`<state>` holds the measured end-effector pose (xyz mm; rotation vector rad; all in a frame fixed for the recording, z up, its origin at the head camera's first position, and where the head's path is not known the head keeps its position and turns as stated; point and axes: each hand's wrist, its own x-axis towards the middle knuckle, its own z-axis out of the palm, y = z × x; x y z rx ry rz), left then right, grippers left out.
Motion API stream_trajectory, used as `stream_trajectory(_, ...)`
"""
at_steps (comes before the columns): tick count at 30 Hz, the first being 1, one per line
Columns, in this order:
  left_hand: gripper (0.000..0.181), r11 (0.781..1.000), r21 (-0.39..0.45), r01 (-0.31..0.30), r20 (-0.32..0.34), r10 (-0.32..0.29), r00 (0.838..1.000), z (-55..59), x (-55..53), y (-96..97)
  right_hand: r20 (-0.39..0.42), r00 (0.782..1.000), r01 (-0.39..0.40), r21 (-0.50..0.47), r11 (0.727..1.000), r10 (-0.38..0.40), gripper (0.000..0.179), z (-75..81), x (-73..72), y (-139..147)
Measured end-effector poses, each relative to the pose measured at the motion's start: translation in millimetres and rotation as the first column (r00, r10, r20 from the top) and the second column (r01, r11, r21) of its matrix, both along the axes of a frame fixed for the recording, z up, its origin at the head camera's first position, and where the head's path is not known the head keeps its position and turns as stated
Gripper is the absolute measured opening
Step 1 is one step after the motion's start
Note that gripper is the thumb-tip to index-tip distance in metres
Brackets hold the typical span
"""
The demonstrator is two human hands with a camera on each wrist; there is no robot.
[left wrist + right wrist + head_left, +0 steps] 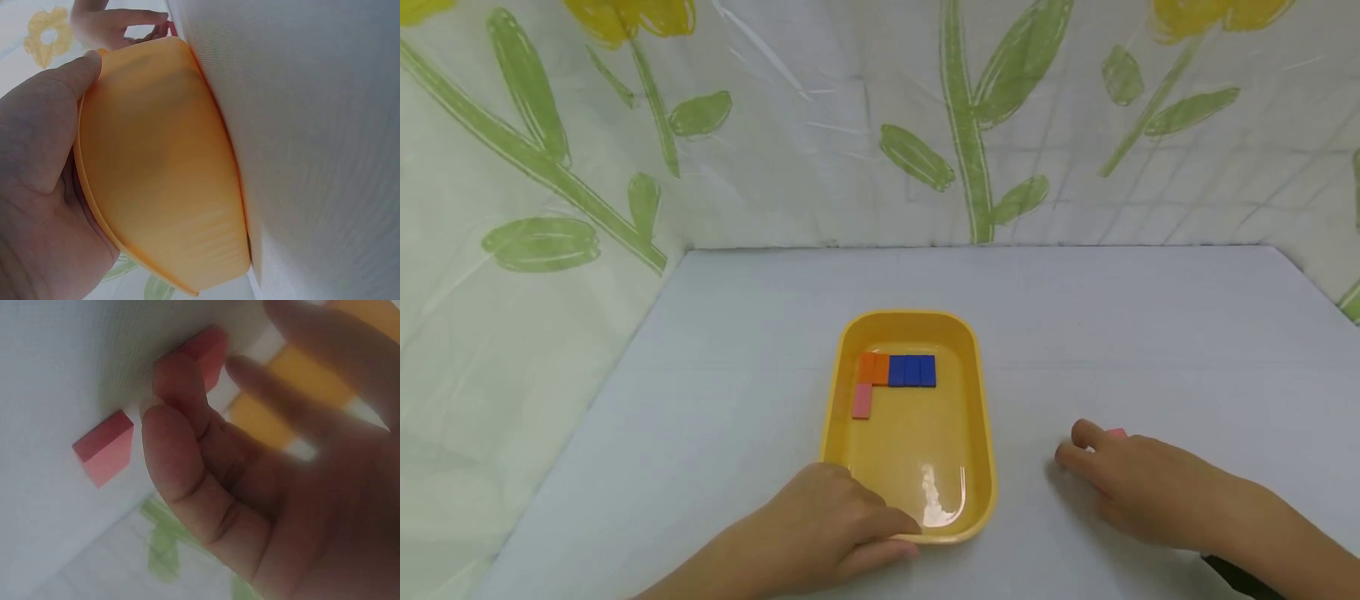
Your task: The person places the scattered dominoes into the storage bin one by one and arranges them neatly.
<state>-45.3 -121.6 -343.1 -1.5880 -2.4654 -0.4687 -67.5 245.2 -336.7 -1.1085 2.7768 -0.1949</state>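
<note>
My left hand (838, 525) grips the near-left rim of a yellow tray (986, 450); the tray's outer wall (162, 150) fills the middle of the left wrist view. Inside lie two orange tiles (874, 369), three blue tiles (912, 371) in the same row, and a pink tile (862, 401) below the orange end. To the right of the tray, my right hand (1150, 479) is low over the table with its fingers bent. Its fingertips pinch a pink tile (212, 353), partly covered by them. A second pink tile (106, 453) lies beside the fingers.
The table (737, 333) is covered in pale cloth. Behind it and along its left side hangs a whitish sheet (820, 167) painted with green stems and yellow flowers.
</note>
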Motion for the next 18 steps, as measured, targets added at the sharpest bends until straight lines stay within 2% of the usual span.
stream_trajectory(5,0.02,1.0,-0.004,-0.001,-0.003,0.001,1.0,0.6,0.2,0.0,-0.01,0.999,-0.031,-0.043,0.999,0.031,0.045,-3.1,0.2,0.6)
stream_trajectory(11,0.019,1.0,0.003,0.003,-0.009,-0.003,1.0,0.9,-0.2,0.6,-0.103,0.991,-0.098,-0.108,0.989,0.087,0.045,-4.7,-3.4,-0.1)
stream_trajectory(18,0.019,1.0,0.0,0.005,0.002,-0.005,1.0,1.1,0.2,0.1,-0.039,0.997,-0.077,-0.106,0.991,0.073,0.042,-3.5,-8.6,-2.4)
